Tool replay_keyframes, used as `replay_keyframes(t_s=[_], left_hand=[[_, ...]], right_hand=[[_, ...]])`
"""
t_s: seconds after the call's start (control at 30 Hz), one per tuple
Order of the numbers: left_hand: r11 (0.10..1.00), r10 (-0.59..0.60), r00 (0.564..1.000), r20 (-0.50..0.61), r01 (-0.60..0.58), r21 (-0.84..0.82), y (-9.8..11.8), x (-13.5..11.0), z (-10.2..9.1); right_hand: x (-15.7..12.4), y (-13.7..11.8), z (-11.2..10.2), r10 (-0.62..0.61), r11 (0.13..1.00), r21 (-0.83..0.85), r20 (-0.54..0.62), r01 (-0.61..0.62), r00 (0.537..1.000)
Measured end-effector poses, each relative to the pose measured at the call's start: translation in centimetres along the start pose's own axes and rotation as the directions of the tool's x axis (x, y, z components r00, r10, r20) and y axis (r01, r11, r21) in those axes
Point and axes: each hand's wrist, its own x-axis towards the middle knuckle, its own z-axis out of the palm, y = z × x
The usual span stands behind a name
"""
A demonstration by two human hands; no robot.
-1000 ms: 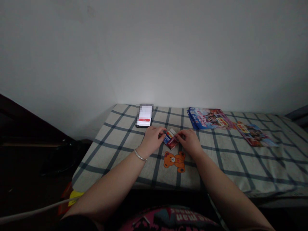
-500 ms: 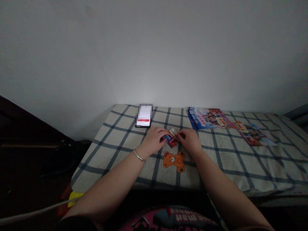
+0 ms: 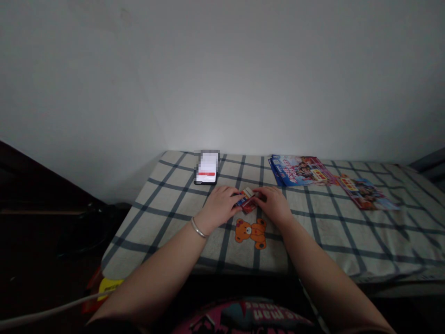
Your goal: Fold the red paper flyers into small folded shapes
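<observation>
Between my hands is a small piece of printed paper [image 3: 247, 199], folded, coloured red, blue and white like the leaflets nearby. My left hand [image 3: 222, 206], with a silver bangle at the wrist, pinches its left side. On its right side, the thumb and fingers of my right hand [image 3: 271, 202] close on the edge. The paper is low over the checked cloth, just beyond a printed orange teddy bear [image 3: 251, 233]. Parts of the paper are covered by my fingers.
A phone [image 3: 207, 168] with a lit screen lies near the wall. To the right are a stack of colourful leaflets [image 3: 299, 170] and another leaflet [image 3: 368, 192]. The checked cloth [image 3: 167, 204] covers the table. A white cable [image 3: 52, 310] runs at lower left, by a yellow object [image 3: 108, 288].
The folded paper has turned slightly and looks flatter between my fingers. Both hands have shifted only a little. Phone and leaflets rest where they were.
</observation>
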Motion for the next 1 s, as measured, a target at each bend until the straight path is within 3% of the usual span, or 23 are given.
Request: replay_keyframes(t_s=[0.27, 0.5, 0.83, 1.0], left_hand=[[0.993, 0.003, 1.0, 0.027, -0.006, 0.115, 0.0, -0.2, -0.6], [0.996, -0.063, 0.998, -0.009, 0.063, 0.057, -0.3, 0.1, -0.3], [0.996, -0.023, 1.0, 0.005, 0.023, 0.091, -0.3, 0.0, 0.0], [0.99, -0.004, 1.0, 0.001, 0.004, 0.14, 0.2, 0.0, -0.4]], right_hand=[[-0.3, -0.9, -1.1, -0.134, 0.985, 0.119, 0.042, 0.129, 0.99], [-0.3, -0.6, -1.3, -0.207, 0.969, 0.154, 0.068, 0.194, 0.976], [-0.4, -2.0, -1.6, -0.307, 0.947, -0.063, 0.122, 0.316, 0.944], [-0.5, -2.1, -1.4, -0.272, 0.957, -0.077, 0.097, 0.279, 0.958]])
